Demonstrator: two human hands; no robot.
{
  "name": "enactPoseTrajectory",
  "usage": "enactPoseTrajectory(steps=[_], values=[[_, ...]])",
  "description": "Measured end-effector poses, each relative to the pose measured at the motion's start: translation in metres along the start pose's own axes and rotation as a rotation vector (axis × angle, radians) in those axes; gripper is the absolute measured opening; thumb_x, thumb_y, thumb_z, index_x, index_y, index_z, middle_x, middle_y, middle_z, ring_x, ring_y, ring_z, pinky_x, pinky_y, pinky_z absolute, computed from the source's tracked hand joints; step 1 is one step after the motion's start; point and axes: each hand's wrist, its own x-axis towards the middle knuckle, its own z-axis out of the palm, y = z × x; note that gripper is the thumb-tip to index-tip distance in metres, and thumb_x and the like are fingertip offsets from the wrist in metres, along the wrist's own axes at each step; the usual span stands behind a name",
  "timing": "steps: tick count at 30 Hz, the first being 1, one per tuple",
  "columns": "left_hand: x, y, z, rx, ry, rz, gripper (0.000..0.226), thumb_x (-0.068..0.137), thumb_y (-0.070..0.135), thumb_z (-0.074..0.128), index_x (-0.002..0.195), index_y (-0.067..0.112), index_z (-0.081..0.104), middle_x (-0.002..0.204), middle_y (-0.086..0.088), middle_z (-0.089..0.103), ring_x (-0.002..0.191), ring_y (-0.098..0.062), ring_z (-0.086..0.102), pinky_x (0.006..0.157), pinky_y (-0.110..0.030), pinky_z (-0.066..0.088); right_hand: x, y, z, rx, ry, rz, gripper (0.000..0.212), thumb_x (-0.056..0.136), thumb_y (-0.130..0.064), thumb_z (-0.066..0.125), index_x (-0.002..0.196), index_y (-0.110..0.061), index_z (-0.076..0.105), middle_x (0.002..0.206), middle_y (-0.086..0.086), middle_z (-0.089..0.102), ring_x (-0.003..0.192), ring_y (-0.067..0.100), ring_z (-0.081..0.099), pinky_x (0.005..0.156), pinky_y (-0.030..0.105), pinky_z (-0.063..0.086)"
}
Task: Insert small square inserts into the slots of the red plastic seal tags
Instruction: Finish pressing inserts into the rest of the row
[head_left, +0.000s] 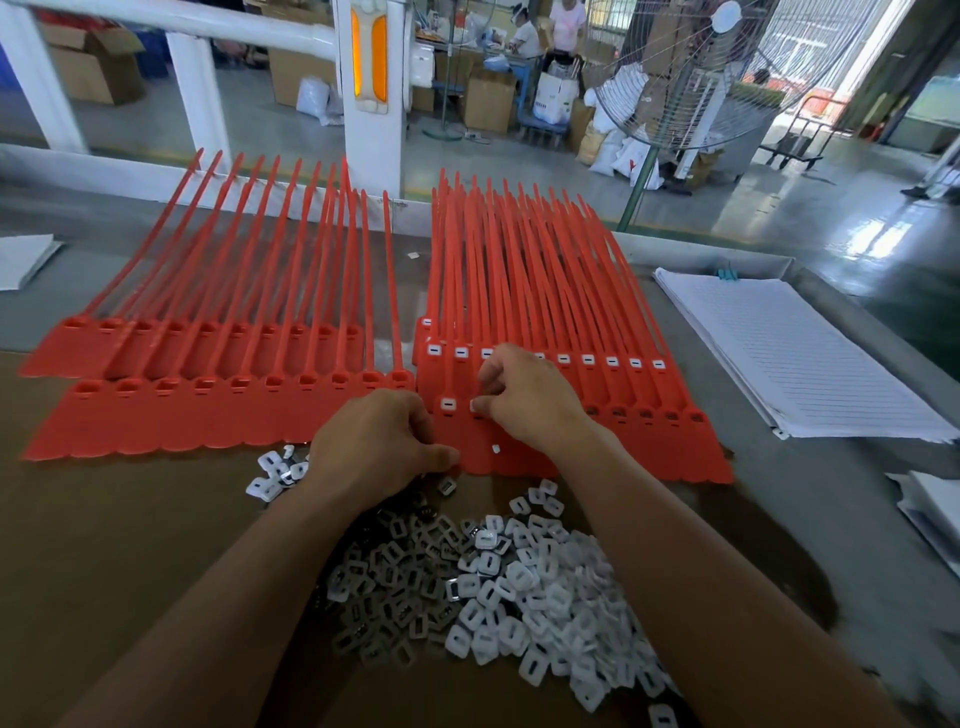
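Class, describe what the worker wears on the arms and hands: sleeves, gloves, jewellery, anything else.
The left forearm and right forearm are bare to the picture's edge, no sleeves showing. The left hand and right hand wear no gloves; no watch, bracelet or ring is visible.

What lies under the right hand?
Red seal tags of the front right row, a white insert at the fingers. Slots beneath the right hand are covered.

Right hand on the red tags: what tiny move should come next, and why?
Probably the right hand should press the white insert at its fingers down into place: the neighbour slot is filled, the slots further right look empty.
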Motion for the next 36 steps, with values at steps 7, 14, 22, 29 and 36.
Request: enactPoseTrajectory(steps=[7, 14, 22, 29, 36], values=[[-0.001, 0.000, -0.001, 0.008, -0.002, 0.004, 0.024, 0.067, 0.043, 0.074, 0.071, 0.025, 0.059, 0.069, 0.010, 0.062, 0.065, -0.004, 0.057, 0.062, -0.027, 0.047, 0.011, -0.007, -0.008, -0.014, -0.077, 0.070, 0.015, 0.076, -0.019, 0.073, 0.088, -0.018, 0.065, 0.101, -0.001, 0.063, 0.090, 0.013, 0.054, 0.073, 0.029, 0.041], [-0.001, -0.001, 0.001, -0.011, 0.000, 0.001, 0.023, 0.068, 0.041, 0.075, 0.070, 0.024, 0.059, 0.068, 0.009, 0.062, 0.064, -0.005, 0.058, 0.060, -0.027, 0.047, 0.026, -0.013, -0.007, -0.044, -0.157, 0.199, 0.041, 0.069, -0.021, 0.078, 0.106, -0.010, 0.062, 0.109, 0.005, 0.064, 0.104, 0.025, 0.059, 0.092, 0.041, 0.048], [-0.001, -0.001, 0.001, -0.002, 0.007, 0.000, 0.024, 0.066, 0.043, 0.075, 0.068, 0.025, 0.059, 0.066, 0.010, 0.061, 0.062, -0.003, 0.056, 0.056, -0.025, 0.044, 0.009, -0.006, -0.007, 0.010, -0.088, 0.066, 0.010, 0.077, -0.019, 0.072, 0.079, -0.020, 0.062, 0.095, 0.000, 0.064, 0.093, 0.016, 0.060, 0.080, 0.029, 0.048], [-0.001, -0.002, 0.002, 0.000, 0.005, 0.009, 0.024, 0.067, 0.043, 0.075, 0.069, 0.025, 0.058, 0.068, 0.010, 0.061, 0.063, -0.002, 0.056, 0.057, -0.025, 0.045, 0.023, -0.007, -0.003, 0.012, -0.126, 0.167, 0.015, 0.082, -0.010, 0.059, 0.093, -0.015, 0.068, 0.096, 0.003, 0.067, 0.090, 0.018, 0.061, 0.085, 0.037, 0.051], [-0.001, -0.003, 0.003, 0.002, 0.019, 0.010, 0.024, 0.067, 0.042, 0.075, 0.067, 0.025, 0.059, 0.064, 0.010, 0.061, 0.061, -0.003, 0.056, 0.053, -0.024, 0.039, 0.024, -0.010, 0.003, -0.040, -0.088, 0.171, 0.017, 0.081, -0.013, 0.056, 0.096, -0.011, 0.063, 0.089, 0.005, 0.063, 0.085, 0.022, 0.060, 0.081, 0.037, 0.050]])
